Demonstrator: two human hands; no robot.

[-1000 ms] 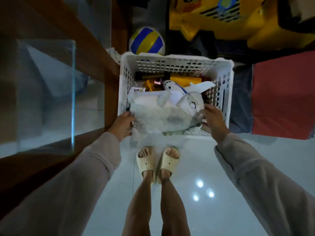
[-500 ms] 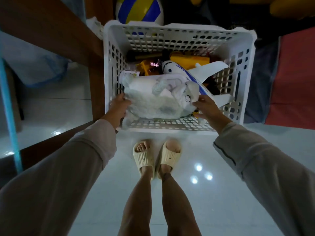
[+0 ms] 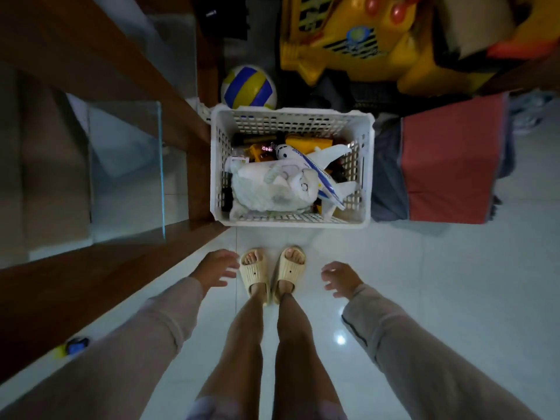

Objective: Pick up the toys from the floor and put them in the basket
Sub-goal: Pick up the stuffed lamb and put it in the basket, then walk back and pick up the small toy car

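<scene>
Both hands hang empty above the tiled floor, the left hand and the right hand each with fingers spread wide and holding nothing. Well ahead of the fingertips, beyond the slippered feet, the white basket holds the pale plush toy, lying against the near wall beside a toy airplane. Smaller yellow toys sit behind them, too dim to make out, possibly vehicles.

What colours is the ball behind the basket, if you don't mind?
The ball has blue, yellow and white panels, seen best in the head view.
</scene>
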